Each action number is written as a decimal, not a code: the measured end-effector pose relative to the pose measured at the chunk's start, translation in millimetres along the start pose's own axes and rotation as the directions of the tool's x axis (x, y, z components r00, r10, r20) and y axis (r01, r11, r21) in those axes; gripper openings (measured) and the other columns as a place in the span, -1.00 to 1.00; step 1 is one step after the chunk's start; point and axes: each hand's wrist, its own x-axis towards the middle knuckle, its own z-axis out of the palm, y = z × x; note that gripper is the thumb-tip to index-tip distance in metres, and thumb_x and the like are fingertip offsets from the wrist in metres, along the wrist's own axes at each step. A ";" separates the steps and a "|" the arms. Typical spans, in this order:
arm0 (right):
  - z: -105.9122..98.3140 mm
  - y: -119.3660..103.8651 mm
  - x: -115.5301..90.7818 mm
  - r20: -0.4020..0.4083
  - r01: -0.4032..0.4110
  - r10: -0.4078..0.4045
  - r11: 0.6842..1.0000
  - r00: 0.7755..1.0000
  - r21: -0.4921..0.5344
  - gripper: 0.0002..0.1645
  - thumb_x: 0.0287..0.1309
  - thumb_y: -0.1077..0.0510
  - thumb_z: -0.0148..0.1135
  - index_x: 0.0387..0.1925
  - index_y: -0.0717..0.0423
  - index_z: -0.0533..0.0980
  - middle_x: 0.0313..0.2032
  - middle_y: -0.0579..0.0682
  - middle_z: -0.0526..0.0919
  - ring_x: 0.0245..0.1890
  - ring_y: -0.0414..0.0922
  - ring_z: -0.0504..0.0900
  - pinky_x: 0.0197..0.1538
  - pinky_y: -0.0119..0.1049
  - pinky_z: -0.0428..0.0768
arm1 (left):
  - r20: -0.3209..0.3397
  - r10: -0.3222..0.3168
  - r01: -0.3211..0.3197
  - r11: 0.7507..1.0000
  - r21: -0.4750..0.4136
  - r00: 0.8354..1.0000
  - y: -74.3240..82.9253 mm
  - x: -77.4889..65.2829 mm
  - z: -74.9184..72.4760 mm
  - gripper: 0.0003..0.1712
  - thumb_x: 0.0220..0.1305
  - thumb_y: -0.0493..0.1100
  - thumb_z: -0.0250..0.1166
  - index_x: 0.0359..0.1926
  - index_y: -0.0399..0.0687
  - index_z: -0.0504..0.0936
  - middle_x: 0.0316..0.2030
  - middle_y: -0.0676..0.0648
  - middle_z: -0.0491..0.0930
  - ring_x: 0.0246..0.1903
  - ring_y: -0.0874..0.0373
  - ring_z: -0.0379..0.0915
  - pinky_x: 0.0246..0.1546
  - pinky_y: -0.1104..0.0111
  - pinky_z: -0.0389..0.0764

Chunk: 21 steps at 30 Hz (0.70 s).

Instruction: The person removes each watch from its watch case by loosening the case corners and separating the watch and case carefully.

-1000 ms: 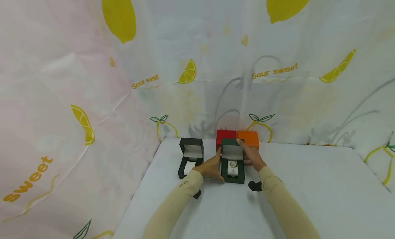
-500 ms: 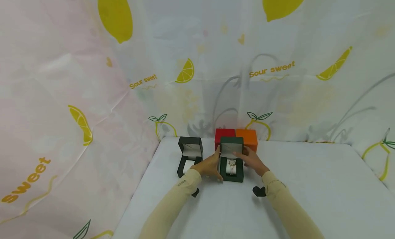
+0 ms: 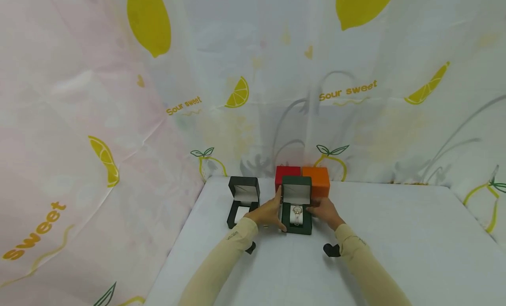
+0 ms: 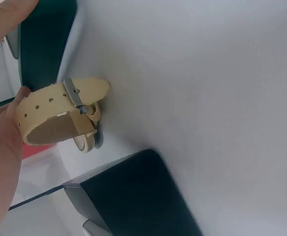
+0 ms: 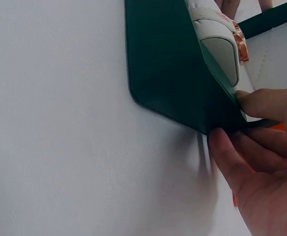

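A dark green watch box (image 3: 299, 227) stands with its lid raised; a watch with a rose-gold case and white strap (image 3: 297, 212) sits on its white cushion. My left hand (image 3: 270, 211) holds the box's left side, thumb by the front corner and a finger up along the lid. With my right hand (image 3: 325, 210) I pinch its right wall; in the right wrist view the thumb (image 5: 261, 103) lies at the inner rim and the other fingers outside. Beside my left hand, a watch with a beige strap (image 4: 59, 103) rests on the table, mostly hidden in the head view.
A second dark watch box (image 3: 244, 181), lid up and a white cushion (image 3: 242, 214) inside, stands to the left. Behind the green box are a red box (image 3: 287, 171) and an orange box (image 3: 319, 181). A lemon-printed cloth (image 3: 237, 135) hangs behind the white table (image 3: 395, 235).
My right hand has come down from the top of the lid to the right wall of the green box. My left hand stays at the left side.
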 end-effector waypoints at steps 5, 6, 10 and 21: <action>1.4 0.7 -1.9 -0.011 0.031 -0.031 0.999 0.999 0.016 -0.47 0.18 0.26 0.29 0.14 0.47 0.45 0.07 0.33 0.56 0.03 0.16 0.54 0.12 0.10 0.52 | -0.004 -0.007 0.007 1.000 -0.009 1.000 -0.5 -0.5 0.1 0.75 -0.31 -0.07 0.70 0.48 -0.07 -0.61 0.46 -0.26 0.02 0.39 -0.02 0.11 0.36 0.18 0.21; 1.5 0.7 -2.0 -0.014 0.037 -0.036 0.999 0.999 0.015 -0.47 0.18 0.26 0.28 0.14 0.47 0.45 0.07 0.33 0.56 0.04 0.17 0.54 0.12 0.10 0.52 | -0.006 -0.006 0.006 1.000 -0.012 1.000 -0.7 -0.6 0.2 0.75 -0.31 -0.07 0.70 0.48 -0.07 -0.60 0.46 -0.25 0.02 0.39 -0.01 0.11 0.36 0.18 0.21; 2.2 1.4 -2.4 -0.029 0.032 -0.032 0.999 0.999 0.000 -0.48 0.19 0.22 0.30 0.13 0.45 0.47 0.07 0.32 0.57 0.03 0.17 0.54 0.11 0.09 0.52 | -0.011 0.000 0.000 1.000 -0.008 1.000 -1.9 -1.0 0.4 0.75 -0.31 -0.05 0.70 0.49 -0.06 -0.59 0.48 -0.22 -0.02 0.39 0.01 0.11 0.36 0.21 0.20; 3.1 9.1 -2.7 -0.012 -0.002 0.003 0.997 1.000 0.075 -0.42 0.23 0.15 0.29 0.17 0.45 0.44 0.06 0.31 0.58 -0.02 0.09 0.62 0.04 -0.07 0.62 | -0.075 0.021 -0.022 1.000 -0.013 0.997 -9.3 -11.8 -9.5 0.42 -0.21 0.14 0.63 0.50 -0.25 -0.04 0.39 -0.21 0.23 0.26 -0.01 0.34 0.24 0.24 0.41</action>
